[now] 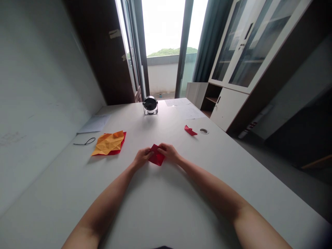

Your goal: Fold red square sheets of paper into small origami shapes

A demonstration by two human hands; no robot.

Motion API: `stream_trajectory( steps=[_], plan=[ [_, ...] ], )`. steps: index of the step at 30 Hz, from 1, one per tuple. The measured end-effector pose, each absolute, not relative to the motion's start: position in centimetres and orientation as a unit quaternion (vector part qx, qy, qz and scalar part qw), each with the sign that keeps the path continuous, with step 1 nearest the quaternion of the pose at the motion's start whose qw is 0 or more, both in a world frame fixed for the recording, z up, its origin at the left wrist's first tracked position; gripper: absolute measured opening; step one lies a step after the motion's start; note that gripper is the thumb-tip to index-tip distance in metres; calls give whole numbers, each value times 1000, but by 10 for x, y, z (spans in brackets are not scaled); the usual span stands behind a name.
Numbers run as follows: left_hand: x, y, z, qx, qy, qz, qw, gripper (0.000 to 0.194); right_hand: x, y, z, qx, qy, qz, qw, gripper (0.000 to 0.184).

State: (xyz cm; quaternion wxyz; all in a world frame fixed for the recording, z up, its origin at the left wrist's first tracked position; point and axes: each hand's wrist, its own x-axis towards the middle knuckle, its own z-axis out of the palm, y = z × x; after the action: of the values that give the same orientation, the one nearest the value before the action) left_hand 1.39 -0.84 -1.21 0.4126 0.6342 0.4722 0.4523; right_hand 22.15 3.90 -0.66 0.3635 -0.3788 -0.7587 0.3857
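Observation:
A small folded piece of red paper [156, 157] lies on the white table [166, 207] in front of me. My left hand [141, 158] pinches its left edge with closed fingers. My right hand [168, 152] grips its upper right edge, fingers curled over the paper. Both forearms reach in from the bottom of the head view. The two hands nearly touch above the paper.
A creased orange sheet [109, 142] lies over a red sheet at the left, with a black cord [84, 142] and a white paper [94, 123] beside it. A small folded red shape [190, 130] and a table grommet [203, 131] sit right. A small fan [150, 105] stands at the back.

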Motion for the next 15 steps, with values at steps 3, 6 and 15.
stream_trajectory(
  steps=[3,6,15],
  plan=[
    [14,-9,-11,654,482,435,388,32,222,39,-6,-386,-766,377,350,26],
    [15,-11,-9,679,487,418,357,32,221,38,-5,-383,-771,377,342,29],
    [16,-13,-4,673,488,413,371,39,220,37,-4,-377,-783,375,322,38]
  ],
)
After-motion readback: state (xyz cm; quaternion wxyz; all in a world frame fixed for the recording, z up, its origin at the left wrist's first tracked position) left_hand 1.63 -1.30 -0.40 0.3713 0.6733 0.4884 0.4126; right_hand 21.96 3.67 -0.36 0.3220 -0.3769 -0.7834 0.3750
